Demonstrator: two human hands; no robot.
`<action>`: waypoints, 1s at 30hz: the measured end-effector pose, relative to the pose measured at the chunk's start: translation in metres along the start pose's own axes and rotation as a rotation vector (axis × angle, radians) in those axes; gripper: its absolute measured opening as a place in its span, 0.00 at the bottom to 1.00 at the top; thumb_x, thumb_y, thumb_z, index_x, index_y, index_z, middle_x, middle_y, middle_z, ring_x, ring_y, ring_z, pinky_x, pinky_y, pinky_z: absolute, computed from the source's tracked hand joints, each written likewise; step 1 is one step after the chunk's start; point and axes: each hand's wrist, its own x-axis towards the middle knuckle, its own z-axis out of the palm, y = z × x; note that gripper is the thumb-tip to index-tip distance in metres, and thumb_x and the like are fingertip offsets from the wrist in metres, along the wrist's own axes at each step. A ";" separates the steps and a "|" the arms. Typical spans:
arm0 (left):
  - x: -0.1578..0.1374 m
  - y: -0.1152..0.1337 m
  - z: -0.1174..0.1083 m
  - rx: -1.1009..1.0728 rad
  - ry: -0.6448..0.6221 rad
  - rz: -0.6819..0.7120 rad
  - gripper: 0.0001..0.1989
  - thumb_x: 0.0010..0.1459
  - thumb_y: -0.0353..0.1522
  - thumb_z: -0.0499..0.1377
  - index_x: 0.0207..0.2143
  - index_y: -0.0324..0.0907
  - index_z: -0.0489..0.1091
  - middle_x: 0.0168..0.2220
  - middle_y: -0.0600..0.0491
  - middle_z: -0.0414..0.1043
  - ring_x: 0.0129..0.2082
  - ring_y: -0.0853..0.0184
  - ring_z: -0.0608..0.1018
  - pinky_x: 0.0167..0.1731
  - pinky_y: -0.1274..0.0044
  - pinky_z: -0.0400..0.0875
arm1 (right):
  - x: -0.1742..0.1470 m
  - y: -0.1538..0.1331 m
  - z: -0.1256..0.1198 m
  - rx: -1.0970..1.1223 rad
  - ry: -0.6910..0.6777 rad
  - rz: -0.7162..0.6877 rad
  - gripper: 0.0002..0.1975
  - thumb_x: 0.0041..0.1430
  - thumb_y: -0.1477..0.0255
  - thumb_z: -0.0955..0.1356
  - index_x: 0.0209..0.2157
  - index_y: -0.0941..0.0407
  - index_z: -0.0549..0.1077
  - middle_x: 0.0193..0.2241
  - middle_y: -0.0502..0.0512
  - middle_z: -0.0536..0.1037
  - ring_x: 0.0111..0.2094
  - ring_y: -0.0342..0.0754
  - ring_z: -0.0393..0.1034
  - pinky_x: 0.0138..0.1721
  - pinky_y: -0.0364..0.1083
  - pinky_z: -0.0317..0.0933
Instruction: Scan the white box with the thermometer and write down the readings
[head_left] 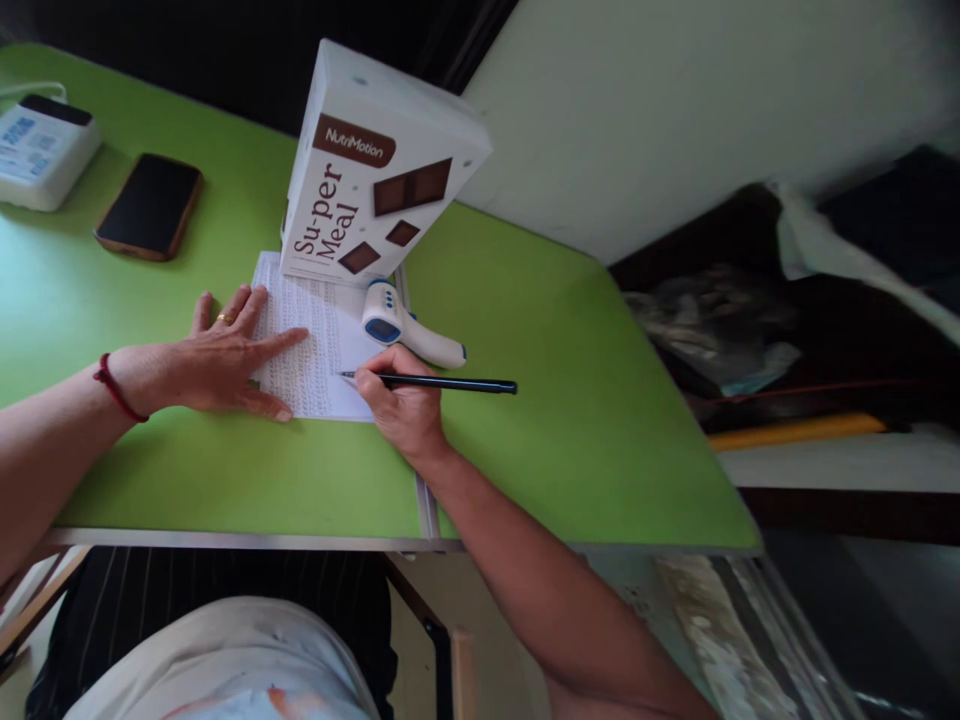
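A sheet of paper (311,350) covered in rows of small writing lies on the green table. My left hand (229,355) rests flat on its left edge, fingers spread, with a ring on one finger and a red cord at the wrist. In my right hand (409,410) is a black pen (457,382), its tip at the right part of the writing. Just beyond that hand, a white and blue infrared thermometer (412,330) lies partly on the paper. A white NutriMotion box (375,170) stands upright at the paper's far edge.
The green table (585,400) has a seam running beside the paper. At the far left lie a smartphone (150,207) and a white device (45,155) with a cable. A pale wall (600,110) rises behind. Plastic bags (712,320) sit beyond the right edge.
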 end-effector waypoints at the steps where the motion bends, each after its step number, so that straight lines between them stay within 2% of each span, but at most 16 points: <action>1: 0.000 0.000 0.000 0.001 0.002 0.000 0.53 0.56 0.61 0.62 0.75 0.54 0.46 0.77 0.40 0.22 0.74 0.30 0.31 0.66 0.42 0.28 | 0.000 0.001 0.000 0.002 0.014 -0.008 0.07 0.55 0.69 0.68 0.24 0.51 0.67 0.20 0.45 0.69 0.23 0.44 0.63 0.28 0.46 0.63; 9: 0.001 0.002 -0.002 -0.003 -0.015 -0.024 0.53 0.56 0.59 0.63 0.75 0.54 0.45 0.77 0.41 0.20 0.73 0.28 0.32 0.65 0.42 0.27 | 0.000 0.003 0.002 -0.010 0.058 -0.060 0.08 0.54 0.69 0.67 0.23 0.52 0.66 0.18 0.44 0.69 0.21 0.42 0.62 0.26 0.44 0.62; 14: 0.002 0.001 0.000 -0.001 -0.013 -0.022 0.52 0.56 0.58 0.63 0.75 0.54 0.45 0.77 0.39 0.18 0.73 0.28 0.30 0.65 0.43 0.27 | 0.000 0.003 0.002 -0.015 0.037 -0.077 0.08 0.54 0.70 0.67 0.23 0.52 0.65 0.18 0.44 0.69 0.21 0.41 0.61 0.26 0.43 0.62; 30: 0.004 -0.006 0.006 0.005 0.029 0.002 0.52 0.55 0.60 0.62 0.75 0.55 0.47 0.77 0.41 0.22 0.73 0.28 0.32 0.65 0.43 0.27 | 0.000 0.004 0.001 -0.007 0.013 -0.054 0.08 0.56 0.69 0.67 0.24 0.52 0.66 0.20 0.44 0.69 0.23 0.42 0.62 0.27 0.44 0.64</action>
